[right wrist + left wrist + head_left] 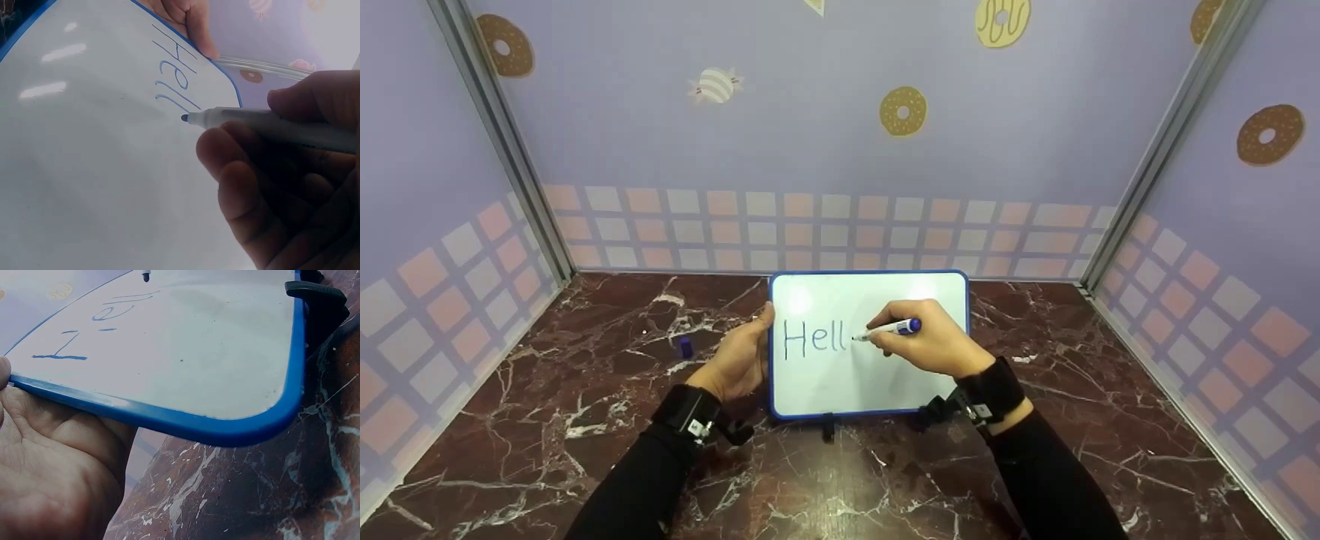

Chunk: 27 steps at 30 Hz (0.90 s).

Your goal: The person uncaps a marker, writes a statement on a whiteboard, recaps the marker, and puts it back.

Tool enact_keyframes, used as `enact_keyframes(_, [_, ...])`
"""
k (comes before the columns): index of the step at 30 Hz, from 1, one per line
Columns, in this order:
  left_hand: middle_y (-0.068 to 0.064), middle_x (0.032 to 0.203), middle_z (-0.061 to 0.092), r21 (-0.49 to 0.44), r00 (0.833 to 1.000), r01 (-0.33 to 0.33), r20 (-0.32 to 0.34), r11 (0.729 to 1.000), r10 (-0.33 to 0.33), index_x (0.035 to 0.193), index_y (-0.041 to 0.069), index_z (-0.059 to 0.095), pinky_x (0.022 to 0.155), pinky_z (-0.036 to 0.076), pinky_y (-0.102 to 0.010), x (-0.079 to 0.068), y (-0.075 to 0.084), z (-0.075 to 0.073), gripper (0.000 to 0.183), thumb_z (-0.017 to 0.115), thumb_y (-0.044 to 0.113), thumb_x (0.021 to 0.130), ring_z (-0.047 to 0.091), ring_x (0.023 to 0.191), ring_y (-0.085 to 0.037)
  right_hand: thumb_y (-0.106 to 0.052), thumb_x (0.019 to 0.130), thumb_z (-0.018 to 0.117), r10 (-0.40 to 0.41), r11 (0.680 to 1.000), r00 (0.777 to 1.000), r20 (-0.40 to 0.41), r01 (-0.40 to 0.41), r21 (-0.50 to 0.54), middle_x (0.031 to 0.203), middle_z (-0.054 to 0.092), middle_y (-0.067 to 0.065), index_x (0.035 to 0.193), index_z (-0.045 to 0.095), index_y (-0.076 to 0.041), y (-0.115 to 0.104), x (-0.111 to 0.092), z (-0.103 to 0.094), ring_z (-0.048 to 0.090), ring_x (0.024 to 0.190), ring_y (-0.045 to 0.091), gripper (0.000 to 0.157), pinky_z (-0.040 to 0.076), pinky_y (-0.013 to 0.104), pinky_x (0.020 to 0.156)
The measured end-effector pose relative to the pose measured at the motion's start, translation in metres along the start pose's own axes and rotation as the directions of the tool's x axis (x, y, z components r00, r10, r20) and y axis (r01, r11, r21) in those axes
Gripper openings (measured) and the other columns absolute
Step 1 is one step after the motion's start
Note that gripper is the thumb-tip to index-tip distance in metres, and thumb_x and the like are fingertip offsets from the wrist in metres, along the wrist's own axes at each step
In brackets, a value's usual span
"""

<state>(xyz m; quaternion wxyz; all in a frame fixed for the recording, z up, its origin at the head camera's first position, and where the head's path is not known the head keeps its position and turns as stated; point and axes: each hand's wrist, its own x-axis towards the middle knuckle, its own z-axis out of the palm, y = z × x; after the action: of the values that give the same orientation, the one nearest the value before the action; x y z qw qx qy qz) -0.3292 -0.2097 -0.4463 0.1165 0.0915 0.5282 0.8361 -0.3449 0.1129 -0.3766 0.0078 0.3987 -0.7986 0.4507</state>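
A whiteboard point(817, 386) with a blue frame stands in the middle of the table, and blue letters reading "Hell" point(814, 340) are on its left half. My left hand point(739, 360) grips the board's left edge, its thumb at the front and the other fingers hidden behind. In my right hand point(934, 341) a white marker point(247, 118) with a blue end is pinched between thumb and fingers. Its dark tip point(184, 118) is just right of the last "l"; whether it touches the board I cannot tell.
A blue marker cap point(685, 347) stands on the dark marbled table point(607, 427), left of my left hand. Black supports point(828, 429) hold the board's lower edge. Patterned walls point(825, 150) enclose the table at the back and both sides.
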Motion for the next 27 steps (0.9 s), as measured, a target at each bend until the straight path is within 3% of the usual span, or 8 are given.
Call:
enact_keyframes(12, [-0.008,0.130,0.079,0.015,1.000,0.004,-0.015,1.000,-0.004,0.145,0.011,0.065,0.097,0.065,-0.045,0.0003,0.0006,0.0009,0.056,0.038,0.053,0.119,0.076,0.116,-0.026,-0.013,0.105,0.079,-0.003,1.000,1.000,0.011,0.003,-0.026,0.107,0.083,0.008,0.115,0.082,-0.002,0.0016,0.0011,0.0032,0.078,0.080,0.018,0.015,0.057,0.024,0.067])
enact_keyframes(20, [-0.009,0.130,0.079,0.009,1.000,-0.001,-0.022,1.000,0.001,0.145,0.010,0.065,0.098,0.065,-0.046,-0.0002,0.0005,0.0006,0.057,0.039,0.053,0.119,0.077,0.116,-0.027,-0.013,0.106,0.079,-0.006,0.998,1.000,0.011,0.007,-0.058,0.108,0.082,0.004,0.116,0.083,-0.004,0.0002,0.0016,0.0051,0.078,0.081,0.015,0.014,0.057,0.025,0.066])
enact_keyframes(27, [-0.010,0.130,0.078,0.006,1.000,0.004,-0.021,1.000,-0.004,0.146,0.010,0.064,0.098,0.065,-0.046,-0.0002,0.0000,0.0004,0.056,0.039,0.052,0.119,0.076,0.116,-0.027,-0.012,0.105,0.079,-0.032,0.998,0.999,-0.005,0.031,-0.052,0.113,0.082,0.010,0.116,0.083,-0.004,0.0020,0.0023,0.0062,0.079,0.082,0.019,0.014,0.059,0.025,0.068])
